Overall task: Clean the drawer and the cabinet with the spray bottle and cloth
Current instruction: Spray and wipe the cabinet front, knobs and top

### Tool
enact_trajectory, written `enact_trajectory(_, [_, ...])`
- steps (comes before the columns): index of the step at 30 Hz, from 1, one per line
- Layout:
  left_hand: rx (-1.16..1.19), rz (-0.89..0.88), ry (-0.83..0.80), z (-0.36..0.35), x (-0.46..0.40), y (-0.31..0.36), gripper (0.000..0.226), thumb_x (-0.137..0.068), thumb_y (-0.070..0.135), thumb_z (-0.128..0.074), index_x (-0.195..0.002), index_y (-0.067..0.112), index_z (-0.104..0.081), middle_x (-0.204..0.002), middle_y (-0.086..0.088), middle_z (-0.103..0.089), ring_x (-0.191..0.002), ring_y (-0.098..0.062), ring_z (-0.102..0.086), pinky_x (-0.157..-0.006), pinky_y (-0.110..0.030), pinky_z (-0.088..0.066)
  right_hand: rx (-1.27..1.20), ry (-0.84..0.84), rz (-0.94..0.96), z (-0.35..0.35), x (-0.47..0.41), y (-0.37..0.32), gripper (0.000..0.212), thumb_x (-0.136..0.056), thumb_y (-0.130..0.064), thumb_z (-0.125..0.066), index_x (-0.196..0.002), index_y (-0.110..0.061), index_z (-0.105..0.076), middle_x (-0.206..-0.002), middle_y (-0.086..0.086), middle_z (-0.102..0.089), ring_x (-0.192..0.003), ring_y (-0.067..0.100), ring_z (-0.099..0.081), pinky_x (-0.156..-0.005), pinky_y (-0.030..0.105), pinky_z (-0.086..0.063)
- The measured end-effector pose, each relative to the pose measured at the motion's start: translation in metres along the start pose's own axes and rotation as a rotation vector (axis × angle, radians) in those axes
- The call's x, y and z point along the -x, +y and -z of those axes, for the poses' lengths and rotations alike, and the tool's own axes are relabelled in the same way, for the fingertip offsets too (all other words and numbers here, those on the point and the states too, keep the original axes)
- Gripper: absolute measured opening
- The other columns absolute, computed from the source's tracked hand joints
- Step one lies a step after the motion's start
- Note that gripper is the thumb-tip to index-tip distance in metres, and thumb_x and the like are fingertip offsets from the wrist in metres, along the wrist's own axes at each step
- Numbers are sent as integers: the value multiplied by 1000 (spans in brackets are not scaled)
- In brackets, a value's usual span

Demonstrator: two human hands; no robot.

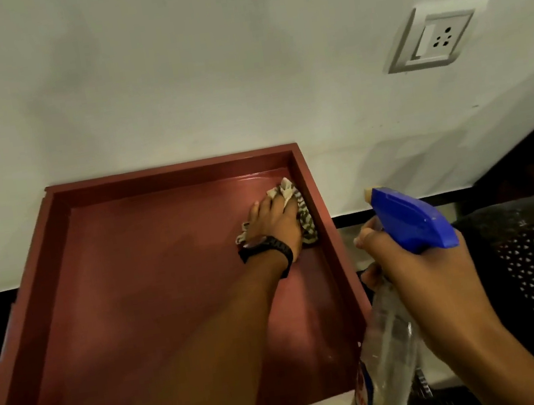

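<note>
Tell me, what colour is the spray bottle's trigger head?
Bright blue, on the spray bottle in the right hand; head view.

The single head view looks steeply down from close above onto the drawer (153,288), facing the wall (204,73).

Red-brown drawer (75,300) open, against wall. Patterned cloth (303,212) crumpled under left hand (274,225), pressed into far right corner. Clear spray bottle (387,333), blue head, tilted in right hand (419,278), just outside right wall.
</note>
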State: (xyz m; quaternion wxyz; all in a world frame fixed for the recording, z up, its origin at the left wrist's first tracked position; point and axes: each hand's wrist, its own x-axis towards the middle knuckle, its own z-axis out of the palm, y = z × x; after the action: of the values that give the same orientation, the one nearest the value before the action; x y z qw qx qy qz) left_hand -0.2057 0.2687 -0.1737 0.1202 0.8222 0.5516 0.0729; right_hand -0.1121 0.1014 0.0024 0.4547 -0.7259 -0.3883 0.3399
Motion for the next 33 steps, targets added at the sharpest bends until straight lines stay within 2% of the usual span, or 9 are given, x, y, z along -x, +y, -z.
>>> enact_trajectory(6, [5,42,-13,-6,87,13,57,-95,21,-40,-150,15,-25,-152,-7,-32,-141,-30,-25,-119,-42,-12,89,3,55,-17,13,-10,10,-84,-19,-61,-82,-9,-59,-70,24,-60,-70,42,-61,-63,49,-55])
enact_trajectory(9, [1,98,-95,-8,130,25,56,-95,23,-39,-149,15,-29,-152,-10,-34,-143,-31,-24,-118,-44,-12,78,13,86,-24,24,-9,9,-85,-18,-61,-82,-10,-59,-72,24,-61,-71,42,-62,-67,49,-56])
enact_trajectory(13, [24,75,-193,-6,181,46,73,-83,55,-21,-140,16,-48,-144,-9,-47,-134,-32,-42,-112,-47,-29,96,28,121,-30,40,-5,8,-85,-20,-62,-83,-13,-59,-73,21,-63,-70,40,-63,-67,49,-57])
enact_trajectory(15, [24,61,-222,-3,198,53,69,-91,53,-13,-129,20,-60,-133,-4,-59,-123,-27,-55,-107,-43,-37,104,23,152,-32,49,-5,7,-86,-19,-63,-83,-14,-59,-71,19,-62,-68,37,-63,-63,41,-56])
enact_trajectory(17, [-4,26,-214,-5,213,53,59,-93,51,-22,-126,24,-62,-129,-2,-61,-120,-24,-58,-106,-40,-30,113,9,171,-35,57,-5,6,-86,-17,-63,-83,-13,-59,-70,17,-61,-66,34,-61,-59,34,-52])
enact_trajectory(20, [-51,47,-209,-10,232,31,55,-82,44,-45,-131,24,-57,-132,-1,-59,-123,-24,-55,-109,-41,-35,121,-14,164,-37,63,-5,7,-87,-17,-62,-83,-11,-59,-72,19,-61,-66,35,-60,-59,33,-51])
enact_trajectory(25, [-49,215,-134,11,265,-57,54,-78,28,-37,-124,15,-62,-128,-11,-61,-116,-34,-59,-94,-52,-49,108,-3,178,-42,76,-6,9,-86,-17,-63,-79,-18,-57,-72,20,-64,-67,37,-64,-59,33,-55])
enact_trajectory(30, [-53,469,-5,28,297,-137,48,-95,20,-41,-142,8,-43,-146,-16,-43,-134,-39,-40,-110,-54,-32,55,2,166,-38,86,-1,6,-85,-15,-63,-82,-17,-58,-70,20,-63,-65,37,-64,-54,24,-53])
enact_trajectory(33, [-54,528,36,32,307,-149,50,-95,19,-51,-143,11,-42,-148,-15,-39,-138,-37,-32,-111,-56,-27,31,-10,143,-36,91,2,6,-85,-16,-64,-87,-11,-60,-72,20,-63,-66,38,-64,-62,39,-57])
